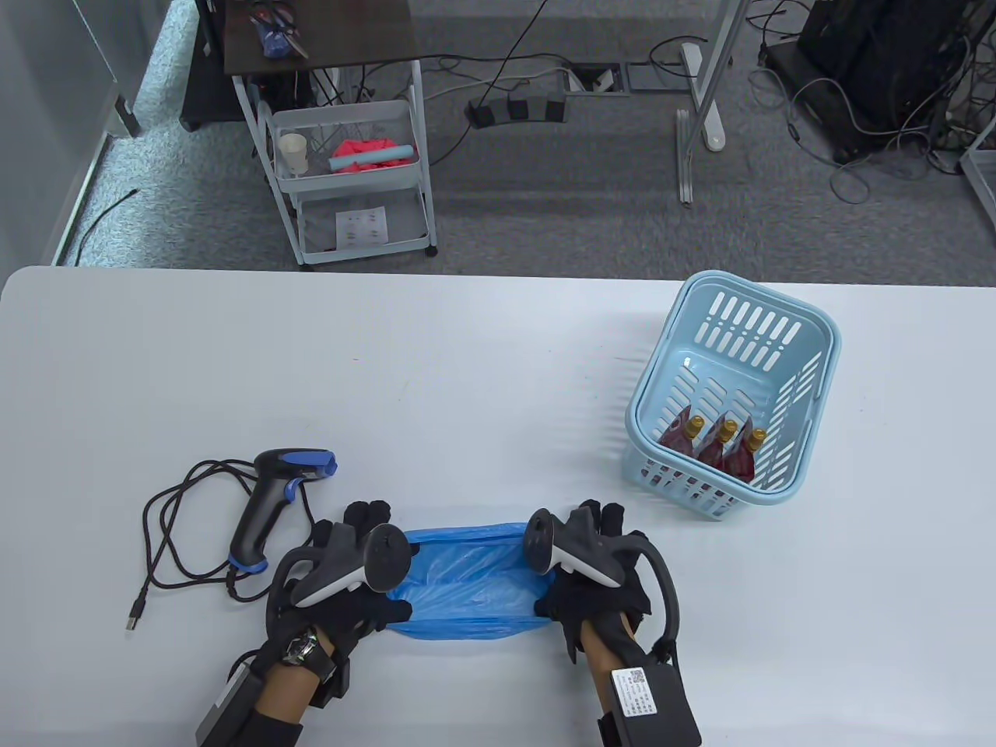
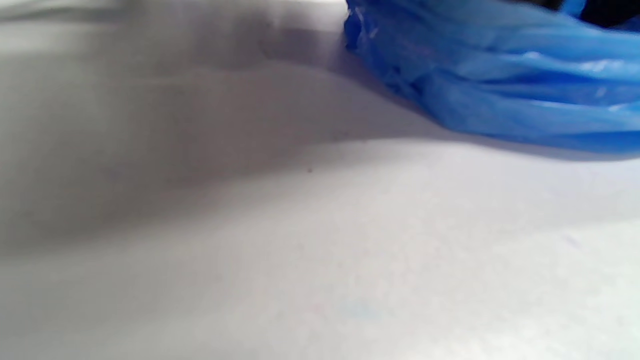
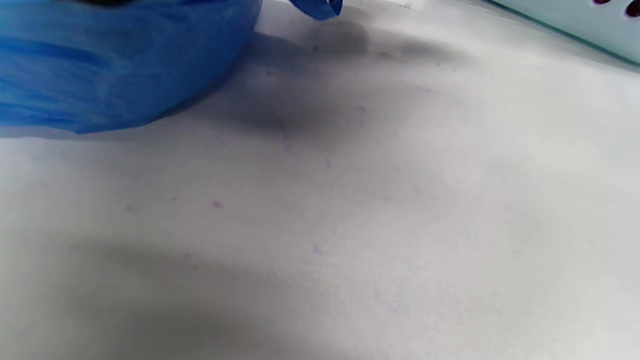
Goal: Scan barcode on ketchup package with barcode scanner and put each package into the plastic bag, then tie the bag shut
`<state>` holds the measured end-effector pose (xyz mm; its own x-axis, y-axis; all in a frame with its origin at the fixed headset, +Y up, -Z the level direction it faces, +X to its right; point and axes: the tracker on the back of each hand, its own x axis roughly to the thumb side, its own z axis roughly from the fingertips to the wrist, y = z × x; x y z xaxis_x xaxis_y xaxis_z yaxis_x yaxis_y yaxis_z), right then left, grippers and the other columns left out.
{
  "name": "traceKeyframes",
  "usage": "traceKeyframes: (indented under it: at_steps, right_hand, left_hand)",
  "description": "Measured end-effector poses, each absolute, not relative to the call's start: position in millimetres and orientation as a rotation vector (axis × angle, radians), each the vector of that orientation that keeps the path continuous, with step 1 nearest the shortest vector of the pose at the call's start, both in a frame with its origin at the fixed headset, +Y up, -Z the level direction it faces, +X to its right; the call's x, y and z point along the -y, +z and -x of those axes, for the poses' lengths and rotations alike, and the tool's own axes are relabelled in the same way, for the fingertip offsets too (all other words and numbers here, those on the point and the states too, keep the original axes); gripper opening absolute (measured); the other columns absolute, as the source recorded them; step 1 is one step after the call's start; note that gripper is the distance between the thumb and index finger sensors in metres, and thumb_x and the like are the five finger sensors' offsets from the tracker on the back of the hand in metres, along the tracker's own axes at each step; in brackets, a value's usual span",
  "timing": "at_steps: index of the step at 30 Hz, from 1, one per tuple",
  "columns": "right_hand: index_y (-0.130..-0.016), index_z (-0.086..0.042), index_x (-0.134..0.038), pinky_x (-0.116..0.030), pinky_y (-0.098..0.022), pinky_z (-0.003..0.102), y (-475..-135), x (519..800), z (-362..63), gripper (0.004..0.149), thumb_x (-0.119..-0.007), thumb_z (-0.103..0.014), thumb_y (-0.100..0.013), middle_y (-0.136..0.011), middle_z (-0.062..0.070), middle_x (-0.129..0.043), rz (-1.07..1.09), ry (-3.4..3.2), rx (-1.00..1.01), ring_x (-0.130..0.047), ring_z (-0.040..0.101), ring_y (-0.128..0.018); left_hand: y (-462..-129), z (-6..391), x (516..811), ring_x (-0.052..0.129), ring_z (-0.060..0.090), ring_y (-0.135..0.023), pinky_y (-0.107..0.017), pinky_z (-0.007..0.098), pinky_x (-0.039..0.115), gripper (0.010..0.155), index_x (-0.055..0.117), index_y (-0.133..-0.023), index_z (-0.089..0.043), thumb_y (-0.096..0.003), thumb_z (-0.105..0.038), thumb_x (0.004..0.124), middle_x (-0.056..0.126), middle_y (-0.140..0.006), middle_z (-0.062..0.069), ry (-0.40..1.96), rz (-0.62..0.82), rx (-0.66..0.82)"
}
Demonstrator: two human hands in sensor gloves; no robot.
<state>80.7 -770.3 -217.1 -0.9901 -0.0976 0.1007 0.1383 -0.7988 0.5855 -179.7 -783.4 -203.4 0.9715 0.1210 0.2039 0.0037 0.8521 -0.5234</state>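
A blue plastic bag (image 1: 467, 580) lies on the white table near the front edge, stretched between my two hands. My left hand (image 1: 354, 580) grips its left end and my right hand (image 1: 591, 576) grips its right end, fingers curled into the plastic. The wrist views show bunched blue plastic bag (image 2: 500, 75) and plastic bag (image 3: 115, 60) lying on the tabletop; no fingers show there. Three red ketchup packages (image 1: 712, 447) with gold caps stand in the light blue basket (image 1: 809, 420) at the right. The black and blue barcode scanner (image 1: 272, 498) lies left of my left hand.
The scanner's black cable (image 1: 175, 537) loops on the table to the left, ending in a USB plug. The basket's pale wall (image 3: 575, 20) shows in the right wrist view. Beyond the table stands a white trolley (image 1: 350, 179) on the carpet.
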Motion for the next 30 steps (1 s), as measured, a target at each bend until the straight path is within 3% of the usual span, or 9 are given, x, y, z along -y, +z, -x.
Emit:
traceKeyframes:
  at_steps: [30]
  right_hand:
    - [-0.109,-0.043,-0.032,-0.025,-0.074,0.072,-215,780,-100,0.084,-0.083,-0.057,-0.044,-0.117,0.022,-0.006,0.215,-3.027,0.909,-0.007,0.05,-0.105]
  left_hand:
    - [-205,188,784,0.016,0.041,-0.116,-0.08,0.071,0.023,0.083,0.042,-0.111,-0.047,-0.0398,-0.059,0.084,0.017,-0.121,0.006,0.09,0.543,0.209]
